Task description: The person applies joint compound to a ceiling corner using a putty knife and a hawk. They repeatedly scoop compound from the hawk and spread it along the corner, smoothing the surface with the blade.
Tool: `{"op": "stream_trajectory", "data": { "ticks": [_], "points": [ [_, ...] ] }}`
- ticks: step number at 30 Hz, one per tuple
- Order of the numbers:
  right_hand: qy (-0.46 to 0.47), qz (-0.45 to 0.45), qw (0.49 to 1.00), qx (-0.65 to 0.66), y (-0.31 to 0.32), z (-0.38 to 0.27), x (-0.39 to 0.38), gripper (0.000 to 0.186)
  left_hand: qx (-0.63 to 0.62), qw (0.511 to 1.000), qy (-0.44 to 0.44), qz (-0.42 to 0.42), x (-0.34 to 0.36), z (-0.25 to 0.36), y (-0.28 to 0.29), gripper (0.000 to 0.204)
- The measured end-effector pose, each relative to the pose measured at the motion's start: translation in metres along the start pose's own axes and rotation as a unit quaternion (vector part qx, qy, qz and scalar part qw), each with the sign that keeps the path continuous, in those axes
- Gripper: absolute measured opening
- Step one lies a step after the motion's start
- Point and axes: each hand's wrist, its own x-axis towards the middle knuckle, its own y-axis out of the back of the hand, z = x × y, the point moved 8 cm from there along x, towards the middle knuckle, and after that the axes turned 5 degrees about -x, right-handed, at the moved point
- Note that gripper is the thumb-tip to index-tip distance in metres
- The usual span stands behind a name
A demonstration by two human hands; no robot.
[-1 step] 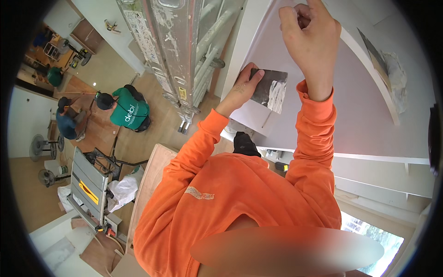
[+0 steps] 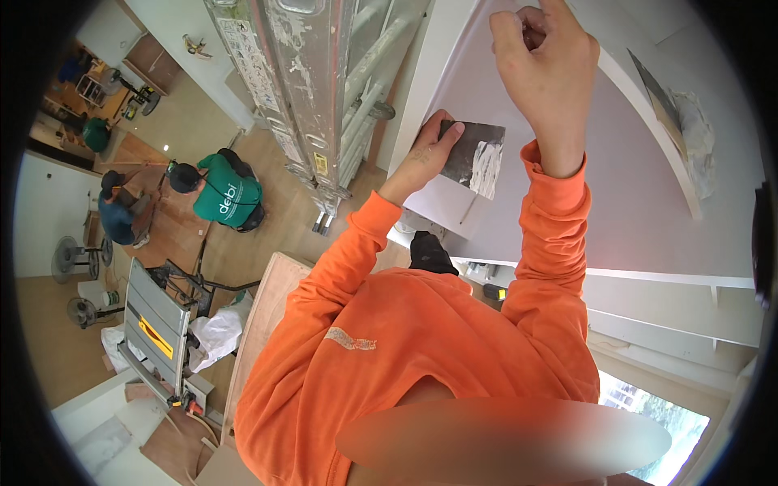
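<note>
My left hand grips a dark, flat putty plate by its left edge, thumb on top. A ridged smear of white putty covers its right part. Higher up, my right hand is raised against the white panel, its fingers curled. White residue shows on the fingertips, and one finger runs out past the upper edge. Anything in those fingers is hidden. Behind both hands stretches a pale panel. Another dark plate with a lump of white putty rests at the far right, beyond a curved white edge.
A paint-spattered aluminium ladder stands left of my arms. Two people crouch on the floor at the left, one in a green shirt, the other in blue. Nearer are a table saw, standing fans and a wooden panel.
</note>
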Motion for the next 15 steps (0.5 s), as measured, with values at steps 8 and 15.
{"op": "stream_trajectory", "data": {
  "ticks": [8,15],
  "points": [
    [-0.027,-0.017,0.999,0.007,0.004,-0.007,-0.001,0.038,0.014,1.000,0.011,-0.013,0.003,0.000,0.000,0.032],
    [0.046,-0.017,0.993,-0.110,-0.009,-0.009,-0.015,0.059,-0.007,1.000,-0.007,-0.016,0.006,0.000,-0.002,0.027]
  ]
}}
